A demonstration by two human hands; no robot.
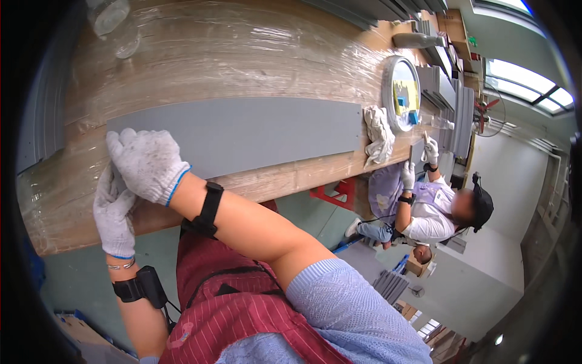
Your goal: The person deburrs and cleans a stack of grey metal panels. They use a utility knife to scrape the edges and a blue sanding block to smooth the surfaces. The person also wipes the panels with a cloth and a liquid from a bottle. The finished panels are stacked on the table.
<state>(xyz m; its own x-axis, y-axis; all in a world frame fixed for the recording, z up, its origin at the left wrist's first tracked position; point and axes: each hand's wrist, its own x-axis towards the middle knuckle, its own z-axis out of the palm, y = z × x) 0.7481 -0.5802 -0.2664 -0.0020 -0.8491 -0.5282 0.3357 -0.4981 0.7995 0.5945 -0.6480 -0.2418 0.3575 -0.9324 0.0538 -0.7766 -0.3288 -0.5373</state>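
Note:
A long flat grey panel [260, 130] lies across the film-wrapped table in front of me. Both of my hands, in white knitted gloves, are at its left end. My right hand [148, 164] rests over the near left corner with its fingers curled closed; whatever they may hold is hidden. Just below it, my left hand [115, 221] grips the panel's edge at that corner, thumb and fingers closed around it. The two hands overlap, so part of the left fingers is covered.
A crumpled white cloth [379, 136] lies against the panel's right end. Beyond it stands a round white-rimmed tray [388, 91] with a yellow sheet and blue blocks. Clear plastic bottles [115, 27] stand far left. Grey panels [45, 103] are stacked left; a gloved co-worker [436, 212] sits right.

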